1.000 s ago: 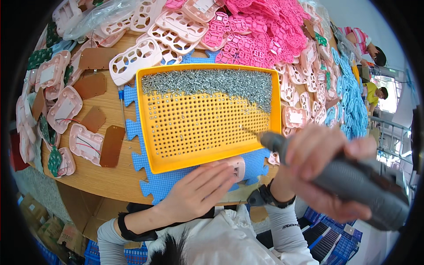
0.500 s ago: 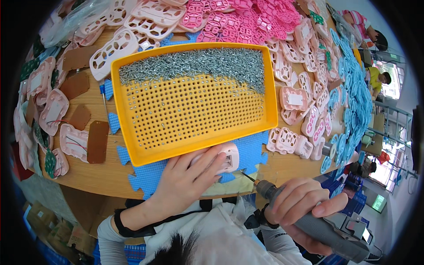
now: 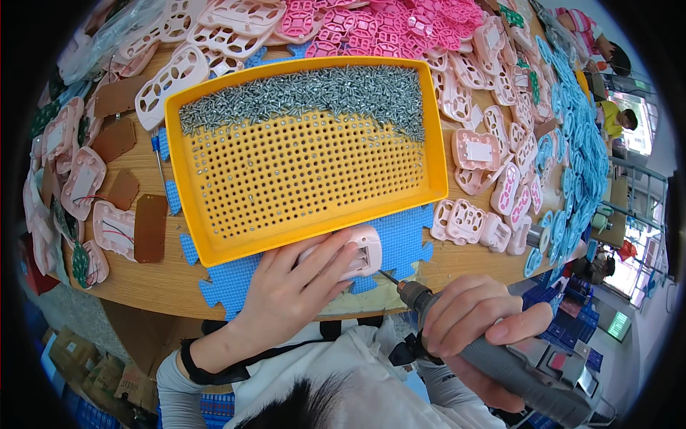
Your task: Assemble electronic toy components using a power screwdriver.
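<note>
My left hand [image 3: 287, 282] presses a pale pink plastic casing [image 3: 369, 252] against a blue foam mat [image 3: 404, 236]. Its fingers lie across the casing and cover much of it; a rectangular opening shows at the free end. In my right hand [image 3: 471, 325] is a grey electric screwdriver [image 3: 525, 368], gripped around its body. The thin bit points up and left, its tip close beside the casing's right end; whether they touch I cannot tell. Just beyond my left hand stands a yellow tray [image 3: 180, 166] with a perforated floor, small silver screws [image 3: 307, 96] heaped along its far side.
Pale pink casings [image 3: 468, 222] lie to the right, with light blue parts [image 3: 572, 157] beyond. Bright pink pieces [image 3: 400, 28] pile up at the back. Brown rectangular plates [image 3: 150, 229], wired casings and a thin screwdriver [image 3: 158, 161] lie left. Other people are far right.
The screwdriver has moved slightly left and up, bringing its bit closer to the casing. The whole view has shifted a little; my left hand stays on the casing.
</note>
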`<move>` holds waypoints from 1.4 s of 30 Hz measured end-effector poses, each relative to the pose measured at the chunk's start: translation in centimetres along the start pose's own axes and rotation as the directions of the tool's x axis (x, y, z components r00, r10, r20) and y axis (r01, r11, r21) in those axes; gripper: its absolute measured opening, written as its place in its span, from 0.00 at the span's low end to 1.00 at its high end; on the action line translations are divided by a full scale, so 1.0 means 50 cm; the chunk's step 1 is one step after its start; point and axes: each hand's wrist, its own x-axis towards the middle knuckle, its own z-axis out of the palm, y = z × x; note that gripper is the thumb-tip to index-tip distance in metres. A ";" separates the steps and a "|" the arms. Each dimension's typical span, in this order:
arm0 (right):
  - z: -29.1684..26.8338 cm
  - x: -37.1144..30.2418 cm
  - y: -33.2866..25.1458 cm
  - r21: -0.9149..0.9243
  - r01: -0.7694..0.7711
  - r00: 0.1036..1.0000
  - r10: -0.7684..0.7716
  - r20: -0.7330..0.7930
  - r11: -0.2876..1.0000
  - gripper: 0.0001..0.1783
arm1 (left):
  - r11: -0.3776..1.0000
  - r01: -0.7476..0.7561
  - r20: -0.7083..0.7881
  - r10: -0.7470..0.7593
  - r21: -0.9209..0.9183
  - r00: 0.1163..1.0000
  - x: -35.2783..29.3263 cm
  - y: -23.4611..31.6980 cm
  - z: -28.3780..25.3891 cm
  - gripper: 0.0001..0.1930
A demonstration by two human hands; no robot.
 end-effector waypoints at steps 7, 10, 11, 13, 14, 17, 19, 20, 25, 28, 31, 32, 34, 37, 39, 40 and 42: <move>-0.029 -0.010 -0.009 0.122 0.008 0.990 -0.025 0.140 0.992 0.20 | 1.000 0.007 -0.008 -0.007 -0.005 1.000 0.000 0.000 0.000 0.25; -0.034 -0.010 -0.022 0.109 -0.017 0.994 0.005 0.111 0.994 0.18 | 1.000 -0.015 -0.003 0.015 0.005 1.000 0.005 0.003 -0.002 0.25; -0.038 -0.010 -0.027 0.169 -0.002 0.991 -0.021 0.135 0.986 0.16 | 0.999 -0.017 -0.049 0.015 -0.035 0.999 0.009 0.015 -0.013 0.25; -0.057 -0.002 -0.028 0.337 0.009 0.965 -0.096 0.244 0.941 0.10 | 0.997 -0.021 -0.093 0.014 -0.073 0.996 0.013 0.034 -0.024 0.24; -0.050 0.000 -0.028 0.337 0.009 0.965 -0.096 0.243 0.941 0.10 | 0.989 -0.047 -0.089 0.035 -0.141 0.995 0.013 0.039 -0.023 0.22; -0.044 0.010 -0.039 0.466 -0.011 0.959 -0.123 0.256 0.885 0.20 | 0.960 -0.061 -0.069 0.044 -0.272 0.997 0.024 0.044 -0.016 0.19; -0.040 0.002 -0.043 0.449 -0.002 0.965 -0.116 0.235 0.894 0.19 | 0.942 -0.048 -0.050 0.033 -0.332 0.998 0.025 0.044 -0.011 0.17; -0.039 0.001 -0.045 0.428 0.004 0.971 -0.105 0.214 0.904 0.18 | 0.948 -0.075 -0.074 0.055 -0.309 0.996 0.024 0.046 -0.005 0.15; -0.046 0.002 -0.050 0.393 -0.026 0.966 -0.078 0.247 0.919 0.15 | 0.973 -0.167 -0.079 0.156 -0.162 0.985 0.033 0.057 0.002 0.09; -0.056 -0.001 -0.041 0.429 0.023 0.965 -0.132 0.225 0.903 0.12 | 0.969 -0.186 -0.086 0.174 -0.164 0.981 0.047 0.052 0.009 0.08; -0.065 -0.007 -0.056 0.437 0.027 0.967 -0.135 0.217 0.899 0.09 | 0.958 -0.175 -0.113 0.152 -0.229 0.982 0.050 0.050 0.021 0.10; -0.067 -0.007 -0.064 0.401 -0.006 0.973 -0.087 0.214 0.916 0.08 | 0.945 -0.172 -0.139 0.137 -0.279 0.981 0.049 0.051 0.026 0.11; -0.058 0.002 -0.057 0.386 0.037 0.972 -0.123 0.200 0.922 0.18 | 0.929 -0.170 -0.160 0.123 -0.329 0.980 0.049 0.053 0.035 0.12; -0.046 0.006 -0.058 0.360 0.066 0.978 -0.133 0.164 0.930 0.30 | 0.913 -0.163 -0.184 0.100 -0.374 0.978 0.052 0.052 0.035 0.13; -0.051 0.008 -0.058 0.348 0.049 0.985 -0.103 0.137 0.936 0.30 | 0.927 -0.206 -0.164 0.161 -0.314 0.973 0.057 0.049 0.020 0.16; -0.063 0.013 -0.055 0.387 0.008 0.974 -0.095 0.205 0.922 0.18 | 0.929 -0.203 -0.163 0.159 -0.310 0.974 0.062 0.054 0.008 0.16; -0.076 0.013 -0.050 0.407 -0.036 0.960 -0.082 0.269 0.913 0.08 | 0.971 -0.105 -0.091 0.088 -0.214 0.992 0.078 0.068 -0.005 0.21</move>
